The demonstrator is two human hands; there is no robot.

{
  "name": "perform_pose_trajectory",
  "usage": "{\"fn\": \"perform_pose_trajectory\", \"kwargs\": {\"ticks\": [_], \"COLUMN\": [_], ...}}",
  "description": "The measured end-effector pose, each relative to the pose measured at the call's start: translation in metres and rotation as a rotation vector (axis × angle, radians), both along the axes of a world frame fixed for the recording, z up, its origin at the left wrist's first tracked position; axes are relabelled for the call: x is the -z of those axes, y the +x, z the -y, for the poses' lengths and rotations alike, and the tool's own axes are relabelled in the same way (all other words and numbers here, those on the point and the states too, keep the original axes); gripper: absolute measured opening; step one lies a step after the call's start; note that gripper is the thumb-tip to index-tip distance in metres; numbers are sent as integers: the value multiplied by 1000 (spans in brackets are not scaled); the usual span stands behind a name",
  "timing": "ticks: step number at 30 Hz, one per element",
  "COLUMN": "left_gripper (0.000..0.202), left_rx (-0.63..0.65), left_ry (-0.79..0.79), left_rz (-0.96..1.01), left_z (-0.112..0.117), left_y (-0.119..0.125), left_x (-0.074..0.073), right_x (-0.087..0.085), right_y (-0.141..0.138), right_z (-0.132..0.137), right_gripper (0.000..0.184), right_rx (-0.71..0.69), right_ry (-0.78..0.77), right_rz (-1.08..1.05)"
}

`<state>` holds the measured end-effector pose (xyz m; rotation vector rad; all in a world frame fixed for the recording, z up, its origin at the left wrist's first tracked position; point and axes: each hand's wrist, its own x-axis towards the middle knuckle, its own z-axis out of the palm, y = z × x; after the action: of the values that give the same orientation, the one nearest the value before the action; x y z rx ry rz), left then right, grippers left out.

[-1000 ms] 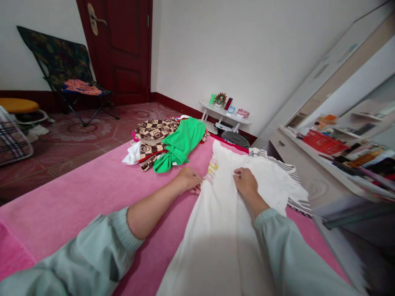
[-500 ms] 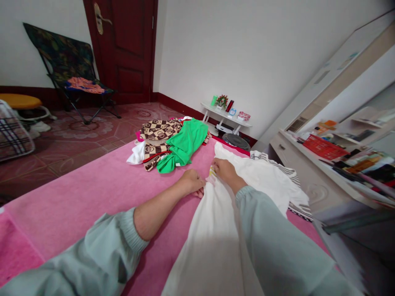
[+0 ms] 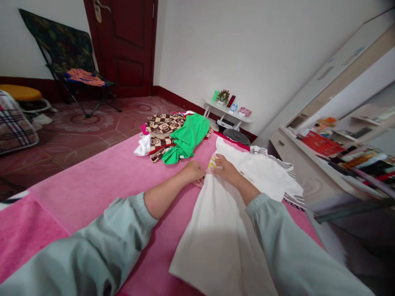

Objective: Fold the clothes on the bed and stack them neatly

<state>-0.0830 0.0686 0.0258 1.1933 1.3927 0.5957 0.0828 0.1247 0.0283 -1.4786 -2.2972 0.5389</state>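
A white garment [image 3: 222,230] with a small yellow print near its far end stretches from my hands towards me over the pink bed cover [image 3: 101,185]. My left hand [image 3: 194,172] is closed on its left edge, the fingertips partly under the cloth. Just to the right, my right hand [image 3: 225,167] pinches the same garment beside the yellow print. Under and beyond my right hand lies more white clothing [image 3: 262,172], with black-and-white striped edges showing at its right side.
A pile with a green garment [image 3: 189,137] and a brown checked garment [image 3: 165,123] lies at the bed's far side. A folding chair [image 3: 83,76] stands by the door. On the right is a dresser with a red basket [image 3: 321,144]. A small white shelf [image 3: 225,110] stands behind.
The near end of the white garment has come further into view and lies spread wider. My right hand has shifted slightly, showing more of the yellow print. The camera view has shifted a little.
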Motion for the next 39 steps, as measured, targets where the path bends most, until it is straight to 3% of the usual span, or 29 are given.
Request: {"fn": "perform_pose_trajectory", "kwargs": {"ticks": [2,5,7,9,12,14,17,20,26,30,35,39], "left_gripper": [23,22,40,48,39,41,48,47,26,21,26,24], "left_rx": [39,137,155,154,318,508,719,827,890,942,925,990], "left_ry": [19,104,285,572,980,1103,1116,1099,1097,1043,996,903], "left_rz": [-16,-155,-386,-598,-605,-485,-391,-400,-513,-536,-468,-489], "left_z": [5,19,32,46,65,75,90,105,115,118,141,150], "left_y": [-3,-8,-10,-12,-19,-26,-41,-53,-61,-61,-62,-62], "left_x": [-3,-9,-12,-14,-13,-12,-14,-19,-26,-30,-37,-45], "right_x": [-4,-13,-23,-31,-36,-31,-21,-16,-19,-21,-30,-39], "right_y": [4,3,0,-3,-7,-8,-12,-17,-27,-29,-10,13], "right_z": [40,111,158,200,248,268,278,274,269,275,268,253], "right_gripper": [59,35,20,13,28,38,28,13,11,6,10,19], "right_rx": [-36,-47,-105,-171,-236,-238,-217,-218,-219,-291,-197,-192], "right_ry": [51,102,60,-26,-77,-29,30,11,15,-6,-14,-71], "right_rz": [-55,-119,-123,-69,45,91,117,140,72,33,-11,163]}}
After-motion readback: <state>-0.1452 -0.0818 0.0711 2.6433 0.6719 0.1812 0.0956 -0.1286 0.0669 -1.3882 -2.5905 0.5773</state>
